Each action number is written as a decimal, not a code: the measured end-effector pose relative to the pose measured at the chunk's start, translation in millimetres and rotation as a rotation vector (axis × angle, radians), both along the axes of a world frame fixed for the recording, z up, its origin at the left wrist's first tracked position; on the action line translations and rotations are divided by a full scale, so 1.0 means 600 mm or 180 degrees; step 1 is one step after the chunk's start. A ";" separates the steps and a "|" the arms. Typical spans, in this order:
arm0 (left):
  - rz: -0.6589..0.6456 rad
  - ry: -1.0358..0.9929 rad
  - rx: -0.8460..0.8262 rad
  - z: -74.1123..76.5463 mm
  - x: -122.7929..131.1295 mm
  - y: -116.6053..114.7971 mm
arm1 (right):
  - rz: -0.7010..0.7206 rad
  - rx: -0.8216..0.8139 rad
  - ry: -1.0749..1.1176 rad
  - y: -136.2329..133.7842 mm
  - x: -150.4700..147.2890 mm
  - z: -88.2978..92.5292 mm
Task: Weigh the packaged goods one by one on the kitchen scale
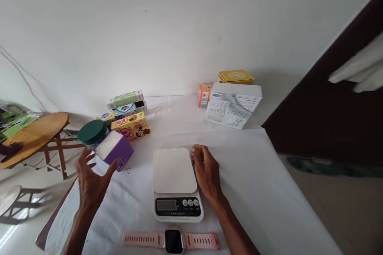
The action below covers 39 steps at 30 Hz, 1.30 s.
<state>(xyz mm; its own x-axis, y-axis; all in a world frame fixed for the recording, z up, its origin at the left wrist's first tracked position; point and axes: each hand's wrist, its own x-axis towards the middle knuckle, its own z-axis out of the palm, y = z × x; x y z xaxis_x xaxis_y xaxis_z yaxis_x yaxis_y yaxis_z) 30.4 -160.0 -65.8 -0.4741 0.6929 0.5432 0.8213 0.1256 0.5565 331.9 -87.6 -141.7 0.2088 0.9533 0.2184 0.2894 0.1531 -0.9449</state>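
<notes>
A purple box with a white top (pixel 123 152) sits left of a white digital kitchen scale (pixel 174 171), its near corner overlapped by the left hand (pixel 94 177), open with fingers spread; whether they touch it cannot be told. The right hand (pixel 207 171) is curled at the scale's right edge, its fingertips partly hidden, so any grip is unclear. The scale's display is dark, its small lettering unreadable. Below lies a pink-strapped smartwatch (pixel 173 241), screen black. The purple box partly blocks a green-lidded container (pixel 91 131) and adjoins a yellow snack carton (pixel 131 125), with overlapping cartons behind. A white cloth (pixel 254 167) covers the table against a pale wall (pixel 179 28). Farther back, a white printed box (pixel 231 108) partly hides yellow and orange boxes. Left, the frame cuts off a wooden table (pixel 36 133) and stool (pixel 8 199).
</notes>
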 end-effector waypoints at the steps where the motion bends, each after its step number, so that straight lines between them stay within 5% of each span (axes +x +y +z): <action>1: 0.0034 0.0277 0.0169 0.009 0.012 -0.003 | 0.0007 0.0011 0.0049 0.001 0.000 0.000; 3: -0.0078 0.0672 0.0415 0.033 0.045 0.003 | 0.0010 0.0032 0.0147 0.002 0.000 0.001; 6: -0.0779 0.0781 0.0476 0.066 0.114 0.047 | 0.0022 0.0063 0.0225 0.002 0.000 0.001; 14: -0.3120 0.1345 -0.0071 0.111 0.372 0.302 | -0.0026 0.0159 0.0285 0.004 0.000 -0.002; 18: -0.3417 0.1914 -0.0513 0.137 0.477 0.411 | -0.0066 0.0186 0.0202 0.005 0.000 -0.006; 22: -0.3337 0.2365 -0.1095 0.148 0.517 0.466 | -0.0090 0.0285 0.0149 0.008 -0.001 -0.009; 27: -0.3204 0.2546 -0.1113 0.147 0.513 0.474 | -0.0119 0.0322 0.0194 0.010 -0.003 -0.011; 31: -0.3330 0.2068 -0.1087 0.151 0.484 0.445 | -0.0105 0.0306 0.0211 0.010 -0.002 -0.010; 39: -0.2951 0.1175 -0.0832 0.227 0.314 0.282 | -0.0116 0.0078 0.0338 0.007 0.001 -0.007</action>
